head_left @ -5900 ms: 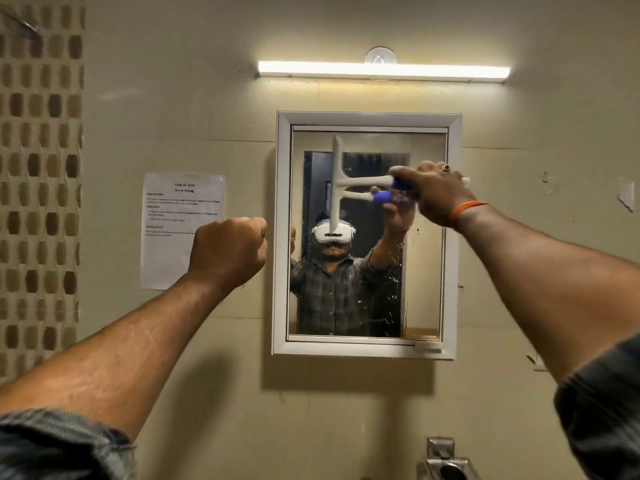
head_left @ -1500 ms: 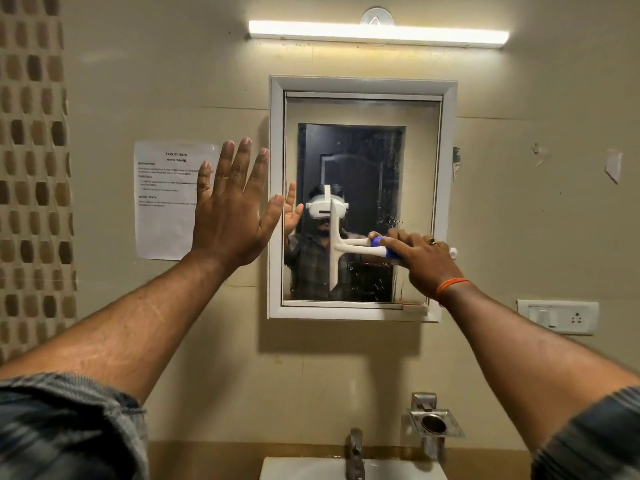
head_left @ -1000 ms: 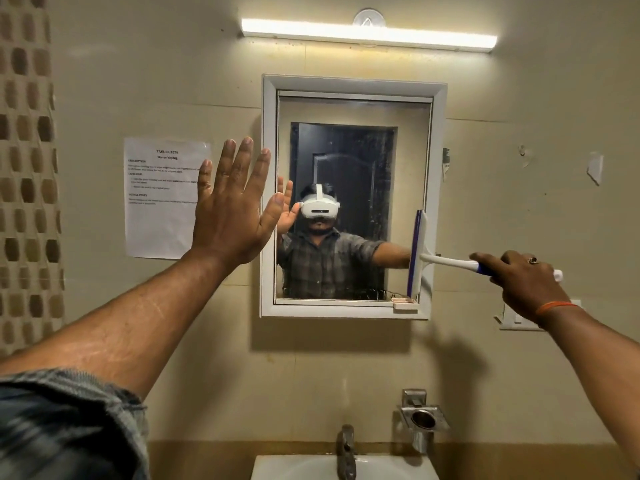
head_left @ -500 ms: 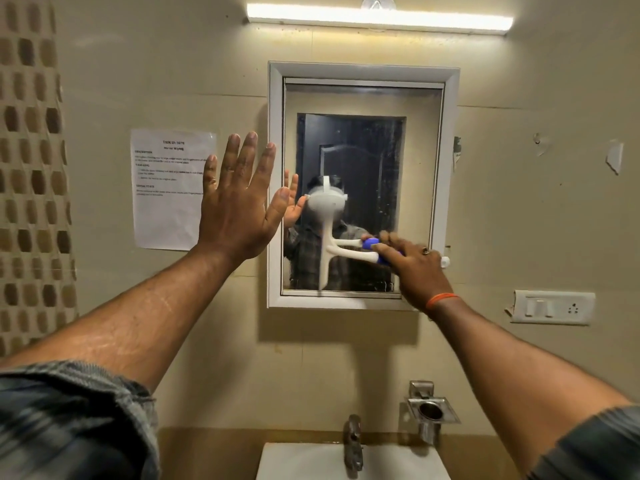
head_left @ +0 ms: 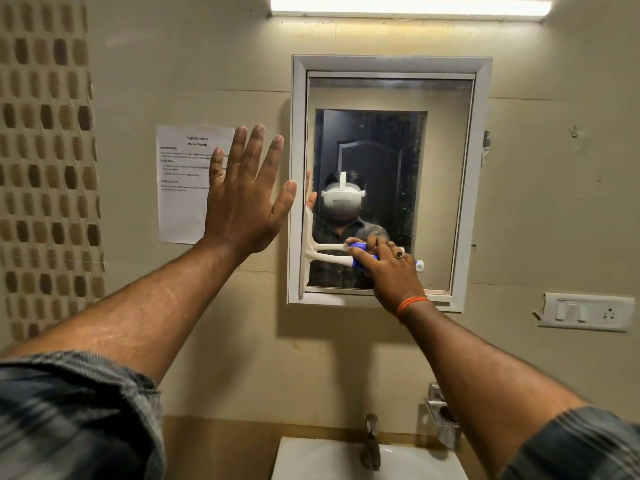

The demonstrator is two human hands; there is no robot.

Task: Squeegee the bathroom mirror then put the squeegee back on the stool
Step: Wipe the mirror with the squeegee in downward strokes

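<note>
I have moved the squeegee (head_left: 313, 252) to the mirror (head_left: 388, 140) frame's left edge; right hand (head_left: 388, 271) grips its handle, left hand (head_left: 242, 199) spread open beside the frame.

Notice sheet (head_left: 187, 181) at 9 o'clock: small print illegible, right edge behind left hand (head_left: 242, 202). Sink (head_left: 322, 460) at 6 o'clock: cropped. Light bar (head_left: 408, 6) at 12 o'clock: cropped.

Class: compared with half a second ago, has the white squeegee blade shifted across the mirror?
Yes. The white squeegee blade has moved left, from mid-glass to the left inner edge of the white-framed mirror, held by the right hand.
</note>
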